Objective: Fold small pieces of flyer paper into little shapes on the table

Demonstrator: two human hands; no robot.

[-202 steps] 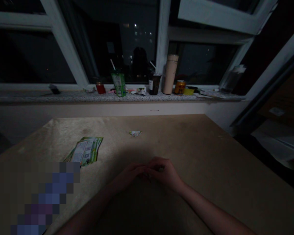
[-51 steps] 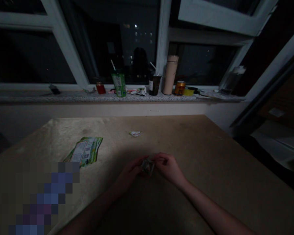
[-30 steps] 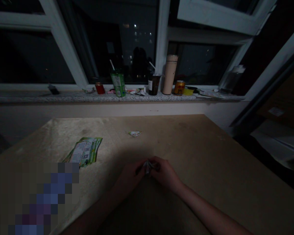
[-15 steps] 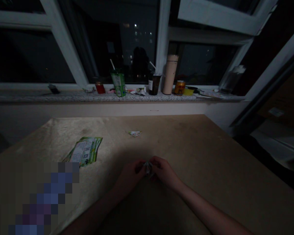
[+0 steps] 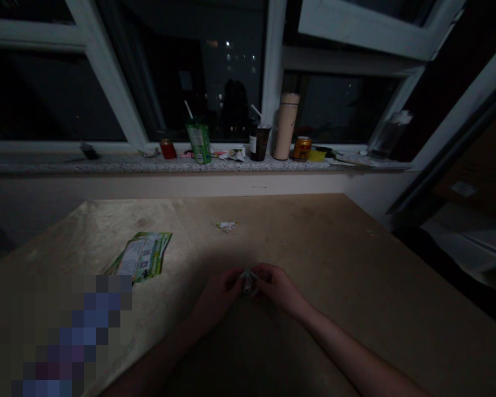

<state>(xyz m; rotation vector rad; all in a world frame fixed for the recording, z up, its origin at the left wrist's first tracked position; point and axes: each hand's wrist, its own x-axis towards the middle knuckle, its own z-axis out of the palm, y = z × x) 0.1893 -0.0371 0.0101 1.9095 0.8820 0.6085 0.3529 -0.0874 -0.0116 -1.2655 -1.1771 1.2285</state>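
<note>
Both hands meet over the near middle of the table point(image 5: 306, 231). Between them is a small folded piece of paper point(image 5: 247, 282), pale with darker print. My left hand point(image 5: 221, 291) pinches its left side, and my right hand point(image 5: 275, 284) pinches its right side. The dim light hides the exact fold and some of the fingertips. Farther off, a small folded paper triangle point(image 5: 227, 226) with coloured print lies on the table. To the left rest several green printed leaflets point(image 5: 146, 256), overlapping one another.
A blurred-out patch point(image 5: 78, 331) covers the table's lower left. Along the windowsill point(image 5: 149, 165) stand a green cup point(image 5: 198, 142) with a straw, a dark drink cup point(image 5: 259, 144), a pink bottle point(image 5: 286, 127), an orange can point(image 5: 302, 149) and a red jar point(image 5: 167, 149).
The paper between my hands looks slightly more spread at its top, with both hands still pinching it. The leaflets and paper triangle have stayed in place.
</note>
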